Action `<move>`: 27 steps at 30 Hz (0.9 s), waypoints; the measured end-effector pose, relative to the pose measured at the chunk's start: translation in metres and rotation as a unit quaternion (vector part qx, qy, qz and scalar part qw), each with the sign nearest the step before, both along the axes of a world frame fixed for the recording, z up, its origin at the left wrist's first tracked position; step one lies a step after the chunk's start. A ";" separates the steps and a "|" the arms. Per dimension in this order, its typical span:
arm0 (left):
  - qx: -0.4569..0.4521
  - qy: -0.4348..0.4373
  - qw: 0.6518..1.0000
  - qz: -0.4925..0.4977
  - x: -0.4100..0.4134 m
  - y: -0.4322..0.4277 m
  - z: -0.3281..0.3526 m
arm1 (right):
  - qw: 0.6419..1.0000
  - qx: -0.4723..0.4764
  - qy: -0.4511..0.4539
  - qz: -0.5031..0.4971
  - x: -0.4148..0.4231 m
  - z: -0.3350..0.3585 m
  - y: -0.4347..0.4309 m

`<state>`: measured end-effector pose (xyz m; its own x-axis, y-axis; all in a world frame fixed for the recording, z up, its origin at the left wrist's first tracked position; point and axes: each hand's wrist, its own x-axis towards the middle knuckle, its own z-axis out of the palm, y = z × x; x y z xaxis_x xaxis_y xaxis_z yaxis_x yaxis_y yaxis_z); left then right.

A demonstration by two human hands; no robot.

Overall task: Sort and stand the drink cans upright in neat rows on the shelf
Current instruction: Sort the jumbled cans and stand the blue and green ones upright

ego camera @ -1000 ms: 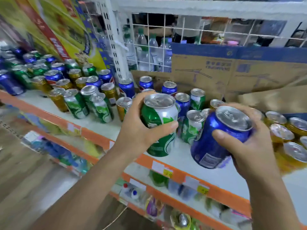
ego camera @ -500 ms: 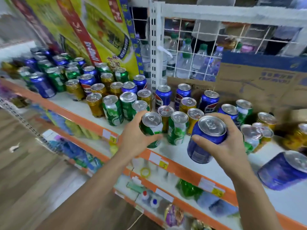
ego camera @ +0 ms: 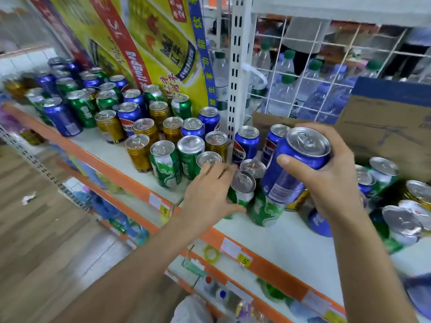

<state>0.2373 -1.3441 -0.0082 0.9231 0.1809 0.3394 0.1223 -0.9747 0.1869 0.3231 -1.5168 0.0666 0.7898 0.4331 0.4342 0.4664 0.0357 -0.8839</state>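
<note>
Head view. Right hand grips a blue can: thumb lies across the front, the other fingers are curled round the back. The can is tilted, top leaning away from the person, and held in the air above the shelf, over a green can that stands upright.

Left hand is just left of another green can near the shelf's front edge. Its fingers are fairly straight and slightly spread, reaching toward the cans behind. The thumb touches the can's side low down. Hand is blurred, so can't tell if the can is fully set down.

Left half of the shelf: green, blue and gold cans stand upright in loose rows, colours mixed. Two blue cans stand by the white post. Far right: a jumble of cans, several on their sides.

A cardboard box sits behind the right hand. Water bottles show behind the wire grid. A yellow poster hangs behind the left rows. The shelf's orange edge carries price tags. A lower shelf holds blurred goods. Wooden floor at left.
</note>
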 end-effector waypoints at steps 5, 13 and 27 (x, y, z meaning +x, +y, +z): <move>-0.007 -0.017 1.000 -0.025 -0.002 0.021 0.004 | 1.000 -0.008 -0.022 -0.012 0.011 0.011 0.035; -0.196 -0.117 0.971 -0.066 0.017 0.094 0.057 | 0.997 0.031 -0.057 -0.030 0.005 0.022 0.137; -0.267 -0.147 0.943 0.130 -0.019 0.274 0.065 | 0.959 -0.237 -0.110 0.114 0.004 0.005 0.283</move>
